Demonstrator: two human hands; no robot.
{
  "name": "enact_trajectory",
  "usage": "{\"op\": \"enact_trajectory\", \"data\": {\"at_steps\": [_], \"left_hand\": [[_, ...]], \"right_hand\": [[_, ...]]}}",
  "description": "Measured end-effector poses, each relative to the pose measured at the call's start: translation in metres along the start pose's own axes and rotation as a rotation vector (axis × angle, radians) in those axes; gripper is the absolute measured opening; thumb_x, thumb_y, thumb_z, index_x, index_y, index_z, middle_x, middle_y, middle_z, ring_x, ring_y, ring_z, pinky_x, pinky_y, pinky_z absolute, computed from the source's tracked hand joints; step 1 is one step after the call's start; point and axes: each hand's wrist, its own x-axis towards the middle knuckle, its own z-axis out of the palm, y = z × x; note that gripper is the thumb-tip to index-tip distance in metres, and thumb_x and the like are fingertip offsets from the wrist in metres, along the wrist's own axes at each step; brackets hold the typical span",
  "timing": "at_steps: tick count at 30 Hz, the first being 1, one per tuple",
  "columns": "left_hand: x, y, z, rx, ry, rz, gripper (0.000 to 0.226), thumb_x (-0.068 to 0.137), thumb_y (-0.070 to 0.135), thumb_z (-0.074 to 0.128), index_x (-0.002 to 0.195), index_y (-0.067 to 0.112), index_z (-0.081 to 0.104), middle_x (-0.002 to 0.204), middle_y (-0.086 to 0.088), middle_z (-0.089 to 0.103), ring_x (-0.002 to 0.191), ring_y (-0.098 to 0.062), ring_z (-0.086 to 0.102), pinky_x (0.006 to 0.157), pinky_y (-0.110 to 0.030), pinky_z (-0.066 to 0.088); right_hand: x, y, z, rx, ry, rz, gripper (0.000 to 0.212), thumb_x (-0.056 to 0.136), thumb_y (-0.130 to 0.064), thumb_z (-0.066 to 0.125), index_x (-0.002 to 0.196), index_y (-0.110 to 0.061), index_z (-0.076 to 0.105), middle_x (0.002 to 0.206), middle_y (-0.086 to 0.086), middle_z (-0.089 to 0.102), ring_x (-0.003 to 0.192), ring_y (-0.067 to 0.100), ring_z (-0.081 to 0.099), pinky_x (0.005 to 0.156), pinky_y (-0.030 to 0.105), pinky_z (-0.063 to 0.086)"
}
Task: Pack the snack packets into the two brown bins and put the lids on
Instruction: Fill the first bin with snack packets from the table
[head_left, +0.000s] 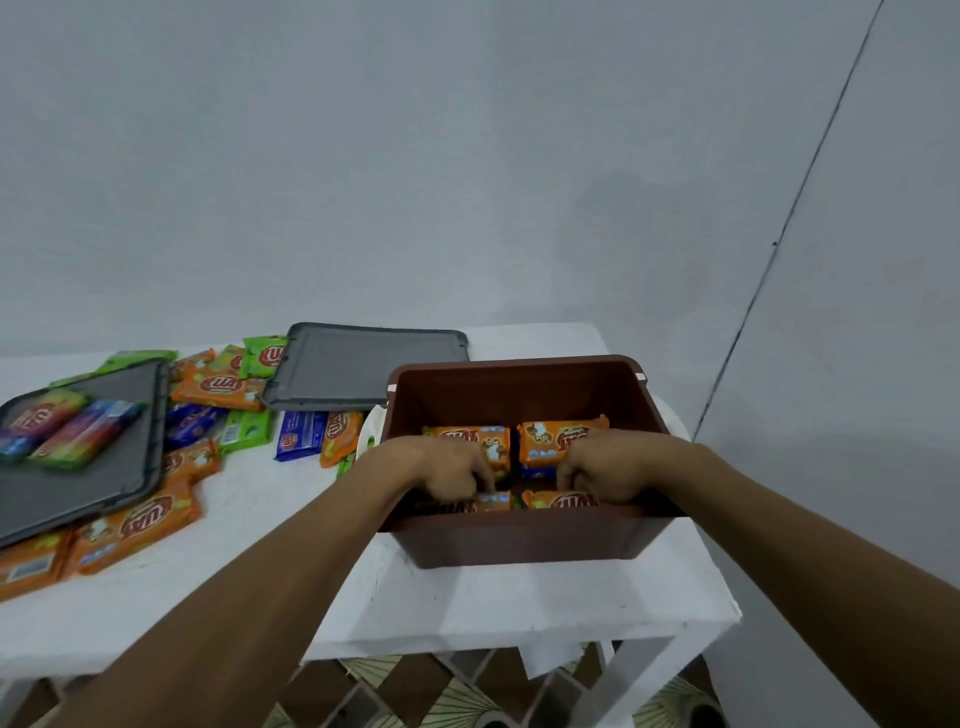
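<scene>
Brown bin (519, 540) was lidless, walls intact. Left hand (452, 467) gripped an orange packet (493, 502); right hand (605, 467) gripped a second orange packet (569, 500). Matching packets (545, 441) lay just beyond both hands.

Forearms in from 7 and 5 o'clock, left hand (451, 466), right hand (605, 467) knuckles-up, curled fingers gripping snack packets (493, 503)

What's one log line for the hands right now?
stage: packing | left hand: holds near-left orange packet | right hand: holds near-right orange packet | brown bin: open | grey lid: off
</scene>
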Motion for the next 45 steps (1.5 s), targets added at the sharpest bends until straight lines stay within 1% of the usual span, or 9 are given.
{"op": "enact_trajectory", "data": {"at_steps": [5, 11, 15, 21, 26, 31, 35, 39, 45], "left_hand": [[0.001, -0.001, -0.005, -0.035, -0.033, 0.000, 0.045, 0.094, 0.005, 0.038, 0.132, 0.021, 0.057, 0.141, -0.001, 0.048, 0.126, -0.020, 0.043, 0.103, -0.032, 0.034], [0.006, -0.006, 0.005, -0.032, 0.099, 0.041, 0.028, 0.094, 0.024, 0.059, 0.120, 0.017, 0.065, 0.123, 0.000, 0.062, 0.107, -0.014, 0.055, 0.091, -0.029, 0.047], [0.005, -0.005, 0.004, -0.036, 0.102, 0.044, 0.029, 0.094, 0.023, 0.060, 0.122, 0.017, 0.065, 0.122, 0.001, 0.062, 0.108, -0.013, 0.055, 0.093, -0.030, 0.047], [0.002, -0.004, 0.003, -0.040, 0.105, 0.005, 0.027, 0.094, 0.023, 0.056, 0.117, 0.018, 0.068, 0.117, 0.000, 0.064, 0.102, -0.014, 0.056, 0.092, -0.032, 0.050], [0.000, -0.006, 0.001, 0.008, 0.138, -0.006, 0.023, 0.093, 0.027, 0.053, 0.107, 0.020, 0.070, 0.107, -0.001, 0.062, 0.098, -0.017, 0.057, 0.087, -0.038, 0.054], [-0.013, -0.002, 0.004, 0.203, 0.413, -0.037, 0.026, 0.096, 0.034, 0.048, 0.109, 0.018, 0.064, 0.102, -0.006, 0.061, 0.085, -0.023, 0.059, 0.069, -0.036, 0.048], [-0.023, -0.006, 0.007, 0.410, 0.395, -0.091, 0.031, 0.098, 0.034, 0.039, 0.117, 0.019, 0.059, 0.108, -0.011, 0.060, 0.095, -0.028, 0.059, 0.094, -0.043, 0.042], [-0.035, -0.025, 0.009, 0.352, 0.461, -0.009, 0.034, 0.097, 0.039, 0.041, 0.118, 0.020, 0.061, 0.109, -0.006, 0.066, 0.106, -0.023, 0.058, 0.115, -0.046, 0.021], [-0.082, -0.085, 0.033, -0.060, 0.790, 0.200, 0.043, 0.100, 0.035, 0.045, 0.138, 0.016, 0.047, 0.143, 0.001, 0.046, 0.132, -0.011, 0.038, 0.109, -0.025, 0.031]], "right_hand": [[0.002, 0.002, -0.001, 0.043, -0.013, -0.010, 0.035, 0.097, -0.008, 0.044, 0.121, -0.022, 0.066, 0.117, -0.003, 0.061, 0.099, 0.014, 0.052, 0.081, 0.024, 0.041], [0.006, 0.006, 0.001, 0.119, 0.201, 0.052, 0.025, 0.094, -0.016, 0.054, 0.109, -0.029, 0.069, 0.122, 0.003, 0.049, 0.106, 0.022, 0.050, 0.091, 0.031, 0.047], [0.005, 0.001, 0.002, 0.061, 0.102, 0.010, 0.022, 0.094, -0.016, 0.057, 0.111, -0.020, 0.071, 0.115, -0.002, 0.063, 0.108, 0.015, 0.053, 0.092, 0.028, 0.045], [0.002, -0.002, 0.000, 0.088, 0.104, 0.045, 0.021, 0.093, -0.012, 0.053, 0.102, -0.015, 0.072, 0.110, 0.003, 0.062, 0.103, 0.017, 0.054, 0.075, 0.022, 0.045], [-0.002, -0.004, 0.001, 0.076, 0.163, 0.070, 0.019, 0.092, -0.012, 0.052, 0.096, -0.014, 0.070, 0.103, 0.005, 0.062, 0.095, 0.021, 0.058, 0.080, 0.032, 0.053], [0.001, -0.002, 0.002, 0.064, 0.396, 0.071, 0.011, 0.091, -0.023, 0.054, 0.098, -0.026, 0.063, 0.096, -0.003, 0.063, 0.085, 0.015, 0.060, 0.075, 0.034, 0.054], [0.002, -0.004, -0.002, 0.055, 0.378, 0.103, 0.025, 0.094, -0.023, 0.051, 0.115, -0.030, 0.063, 0.112, -0.005, 0.062, 0.092, 0.014, 0.060, 0.078, 0.033, 0.054], [0.002, -0.013, -0.006, 0.056, 0.443, 0.097, 0.025, 0.095, -0.023, 0.048, 0.113, -0.033, 0.062, 0.111, -0.008, 0.063, 0.091, 0.012, 0.061, 0.074, 0.030, 0.053], [0.011, -0.060, -0.021, 0.096, 0.645, 0.049, 0.020, 0.096, -0.025, 0.044, 0.101, -0.035, 0.060, 0.098, -0.014, 0.065, 0.084, 0.008, 0.060, 0.070, 0.036, 0.053]]}}
